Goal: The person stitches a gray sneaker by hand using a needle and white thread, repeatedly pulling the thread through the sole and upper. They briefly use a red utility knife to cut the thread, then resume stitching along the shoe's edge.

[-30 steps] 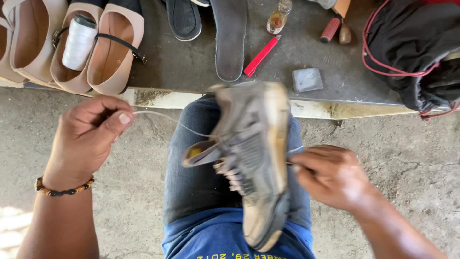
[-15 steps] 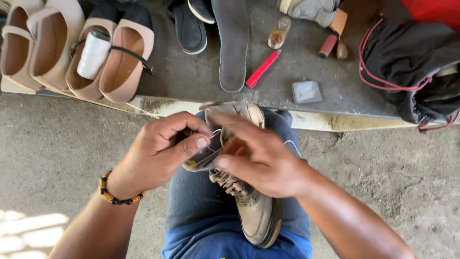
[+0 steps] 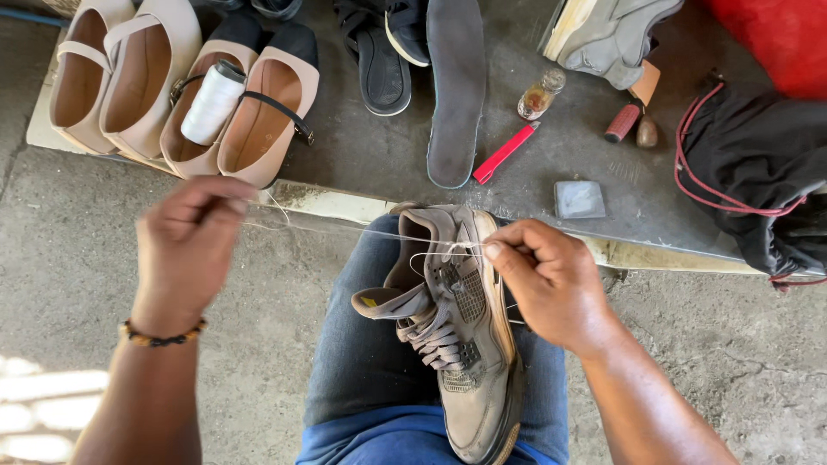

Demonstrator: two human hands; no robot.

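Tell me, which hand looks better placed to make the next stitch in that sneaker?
Probably the right hand: its fingers pinch the thread right at the sneaker. The left hand is off to the side, pulling the thread taut.

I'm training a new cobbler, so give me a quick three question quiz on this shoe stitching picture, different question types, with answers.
1. True or false: the grey sneaker rests on the person's knee.
2. Multiple choice: what lies in one of the beige flat shoes? A) a glass bottle B) a white thread spool C) a red tool
3. Fill in: the left hand pulls a thin white ____ taut from the sneaker.

Key: 1 true. 2 B, the white thread spool. 3 thread, also pinched by the right hand.
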